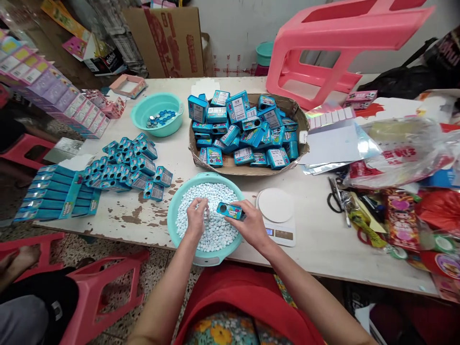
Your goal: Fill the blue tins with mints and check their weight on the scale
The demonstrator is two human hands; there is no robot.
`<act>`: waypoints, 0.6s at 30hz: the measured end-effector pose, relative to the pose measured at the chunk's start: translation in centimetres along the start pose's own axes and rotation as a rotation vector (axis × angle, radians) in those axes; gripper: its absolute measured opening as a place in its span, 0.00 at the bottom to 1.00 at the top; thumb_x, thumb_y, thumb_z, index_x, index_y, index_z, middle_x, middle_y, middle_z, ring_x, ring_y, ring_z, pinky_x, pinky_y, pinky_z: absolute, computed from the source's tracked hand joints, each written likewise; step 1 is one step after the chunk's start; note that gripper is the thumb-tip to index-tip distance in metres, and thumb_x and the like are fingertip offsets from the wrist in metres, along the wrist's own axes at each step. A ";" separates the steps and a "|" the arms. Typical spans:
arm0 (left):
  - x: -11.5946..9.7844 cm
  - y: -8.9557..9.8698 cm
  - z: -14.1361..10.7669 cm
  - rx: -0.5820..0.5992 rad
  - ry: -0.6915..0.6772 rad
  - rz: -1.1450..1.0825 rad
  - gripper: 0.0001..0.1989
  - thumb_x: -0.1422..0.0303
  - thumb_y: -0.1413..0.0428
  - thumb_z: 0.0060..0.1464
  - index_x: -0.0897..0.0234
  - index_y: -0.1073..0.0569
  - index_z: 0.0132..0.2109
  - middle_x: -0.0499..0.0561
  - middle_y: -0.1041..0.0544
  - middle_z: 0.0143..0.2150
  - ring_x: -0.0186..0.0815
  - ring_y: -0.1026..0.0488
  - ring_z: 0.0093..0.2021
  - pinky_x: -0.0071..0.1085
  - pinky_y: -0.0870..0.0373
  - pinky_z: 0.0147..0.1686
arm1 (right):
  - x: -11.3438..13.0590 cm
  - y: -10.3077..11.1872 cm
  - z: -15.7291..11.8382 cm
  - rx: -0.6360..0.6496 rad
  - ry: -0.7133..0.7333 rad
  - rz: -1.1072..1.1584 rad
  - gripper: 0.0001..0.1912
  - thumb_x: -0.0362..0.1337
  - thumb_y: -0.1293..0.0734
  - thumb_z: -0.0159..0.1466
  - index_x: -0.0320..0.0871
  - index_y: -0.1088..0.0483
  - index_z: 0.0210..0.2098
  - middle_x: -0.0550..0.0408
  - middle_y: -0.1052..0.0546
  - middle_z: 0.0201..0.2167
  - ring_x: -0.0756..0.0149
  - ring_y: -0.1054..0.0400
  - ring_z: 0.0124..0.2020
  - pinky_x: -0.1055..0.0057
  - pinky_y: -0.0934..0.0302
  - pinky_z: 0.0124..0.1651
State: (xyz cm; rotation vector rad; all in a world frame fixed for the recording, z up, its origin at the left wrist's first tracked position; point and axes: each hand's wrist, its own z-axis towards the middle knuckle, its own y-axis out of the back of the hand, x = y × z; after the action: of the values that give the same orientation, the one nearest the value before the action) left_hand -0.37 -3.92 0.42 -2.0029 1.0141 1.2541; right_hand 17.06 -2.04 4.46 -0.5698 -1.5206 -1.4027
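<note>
One scale (275, 215) sits beside the right hand (251, 224), clamped on a box (230, 210); left hand (196, 218) grip unclear.

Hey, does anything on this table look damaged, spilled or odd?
A pink stool is up on the table, an odd spot for seating. Brown patches show where its surface looks flaked, left of the basin, and the rim of the carton looks ragged. I see no white pieces spilled.
</note>
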 end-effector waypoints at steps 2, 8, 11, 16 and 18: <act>-2.0 -0.7 -1.0 0.062 -0.025 -0.227 0.13 0.61 0.42 0.47 0.63 0.37 0.30 0.43 0.35 0.25 0.26 0.39 0.18 0.22 0.47 0.15 | 0.1 -0.8 0.1 0.026 0.014 -0.052 0.17 0.37 0.29 0.54 0.46 0.31 0.43 0.52 0.26 0.39 0.58 0.32 0.42 0.64 0.37 0.44; -5.1 -2.1 -2.1 0.080 -0.106 -0.501 0.09 0.65 0.44 0.48 0.64 0.37 0.30 0.45 0.33 0.26 0.30 0.31 0.23 0.27 0.34 0.24 | 1.7 -2.4 0.3 0.142 0.052 -0.189 0.14 0.34 0.29 0.54 0.45 0.30 0.41 0.53 0.26 0.36 0.58 0.32 0.41 0.65 0.39 0.42; -5.5 -2.3 -2.0 0.068 -0.120 -0.524 0.09 0.64 0.44 0.48 0.64 0.36 0.30 0.45 0.32 0.26 0.30 0.31 0.23 0.28 0.33 0.25 | 2.6 -2.3 0.4 0.129 0.040 -0.183 0.15 0.35 0.29 0.54 0.45 0.30 0.42 0.53 0.26 0.37 0.59 0.32 0.41 0.66 0.39 0.43; -6.1 -2.3 -1.8 0.064 -0.114 -0.511 0.10 0.63 0.45 0.48 0.64 0.36 0.29 0.47 0.29 0.27 0.32 0.28 0.25 0.28 0.32 0.26 | 2.9 -2.1 0.8 0.107 0.021 -0.162 0.16 0.36 0.29 0.53 0.45 0.30 0.42 0.53 0.26 0.37 0.59 0.32 0.41 0.65 0.39 0.43; -6.3 -2.3 -1.7 0.056 -0.119 -0.496 0.12 0.60 0.47 0.50 0.64 0.36 0.28 0.48 0.30 0.27 0.33 0.28 0.25 0.29 0.32 0.26 | 2.9 -2.0 0.9 0.092 0.020 -0.163 0.17 0.36 0.29 0.53 0.46 0.30 0.43 0.53 0.26 0.37 0.59 0.32 0.41 0.65 0.39 0.43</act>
State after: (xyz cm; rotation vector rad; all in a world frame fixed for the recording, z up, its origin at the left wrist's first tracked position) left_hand 0.60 -2.05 7.00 -1.9474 0.4471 1.0406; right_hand 13.79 -2.41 6.06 -0.3814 -1.6358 -1.4479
